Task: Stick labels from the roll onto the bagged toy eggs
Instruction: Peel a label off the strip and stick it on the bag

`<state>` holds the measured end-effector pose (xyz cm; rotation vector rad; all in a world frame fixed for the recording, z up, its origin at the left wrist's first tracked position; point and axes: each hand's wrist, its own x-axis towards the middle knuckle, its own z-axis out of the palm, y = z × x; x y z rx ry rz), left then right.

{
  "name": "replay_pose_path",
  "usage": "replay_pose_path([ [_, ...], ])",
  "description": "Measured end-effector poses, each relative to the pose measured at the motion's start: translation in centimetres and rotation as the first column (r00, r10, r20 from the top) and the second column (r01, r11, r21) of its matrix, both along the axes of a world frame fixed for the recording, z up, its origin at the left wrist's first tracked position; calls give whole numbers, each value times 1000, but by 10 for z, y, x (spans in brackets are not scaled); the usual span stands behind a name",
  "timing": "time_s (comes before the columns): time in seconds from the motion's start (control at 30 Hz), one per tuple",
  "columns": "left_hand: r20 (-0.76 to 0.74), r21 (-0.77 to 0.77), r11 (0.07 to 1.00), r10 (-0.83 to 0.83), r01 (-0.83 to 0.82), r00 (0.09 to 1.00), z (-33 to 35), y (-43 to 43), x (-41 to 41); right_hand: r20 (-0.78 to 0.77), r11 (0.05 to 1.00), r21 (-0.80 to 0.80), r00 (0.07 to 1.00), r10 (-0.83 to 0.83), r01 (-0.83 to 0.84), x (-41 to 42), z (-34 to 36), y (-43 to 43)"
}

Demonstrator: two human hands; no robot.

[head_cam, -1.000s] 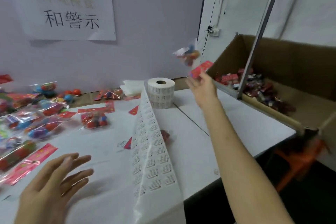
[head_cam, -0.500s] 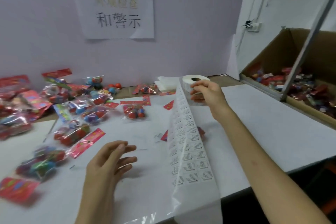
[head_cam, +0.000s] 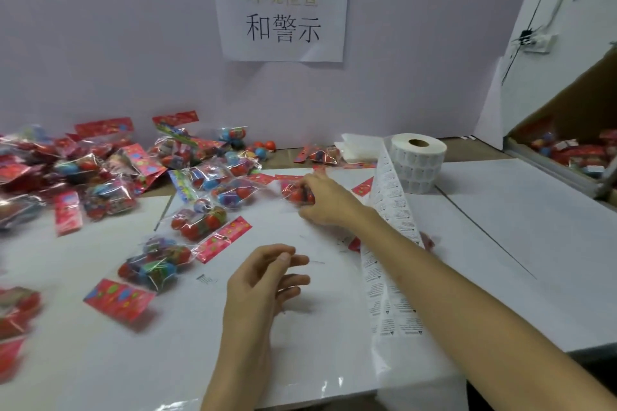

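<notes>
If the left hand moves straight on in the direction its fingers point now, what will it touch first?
Probably the unrolled label strip, which runs just right of the left hand; depth is unclear.

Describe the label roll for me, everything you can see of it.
The label roll is white paper on a brown cardboard core, standing on end on the white table near the back wall. Its loose strip, printed with rows of small labels, runs to the near table edge and over. Neither hand touches the roll; the right hand, gripping a bag of toy eggs, reaches across the strip.
</notes>
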<state>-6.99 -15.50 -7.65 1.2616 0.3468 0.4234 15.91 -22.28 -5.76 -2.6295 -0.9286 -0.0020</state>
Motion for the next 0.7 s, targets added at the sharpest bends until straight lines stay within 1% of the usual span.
replay_pose_path([
  [0.07,2,-10,1000,-4,4,1000,-1,0,-1,69,997,74,997,-19,14,2,-3,0],
  [0.1,5,-25,1000,-5,5,1000,-1,0,-1,79,995,99,997,-24,17,2,-2,-1],
  [0.17,17,-67,998,-9,10,1000,0,-1,-1,49,989,148,998,-25,17,-1,6,-4],
  [0.23,39,-133,991,-20,25,999,3,-1,0,4,964,264,1000,-17,15,-13,18,-9],
  [0.3,50,-209,977,-42,52,998,7,-2,1,-5,912,410,1000,29,-24,-35,31,-17],
  [0.37,55,-278,958,-57,71,997,11,-3,0,22,842,530,994,110,-104,-66,38,-30],
  [0.47,113,-332,940,-42,78,993,15,-3,-2,124,749,622,973,195,-230,-115,31,-50],
  [0.53,133,-308,947,-51,90,990,15,-4,-3,196,715,647,964,180,-265,-137,19,-57],
  [0.57,125,-275,958,-53,86,991,15,-4,-4,208,704,659,964,167,-265,-146,13,-60],
  [0.63,101,-210,977,-25,46,995,12,-5,-3,172,687,681,967,187,-254,-160,1,-64],
  [0.7,85,-167,986,3,11,996,10,-5,-2,74,649,726,964,257,-229,-168,-7,-68],
])
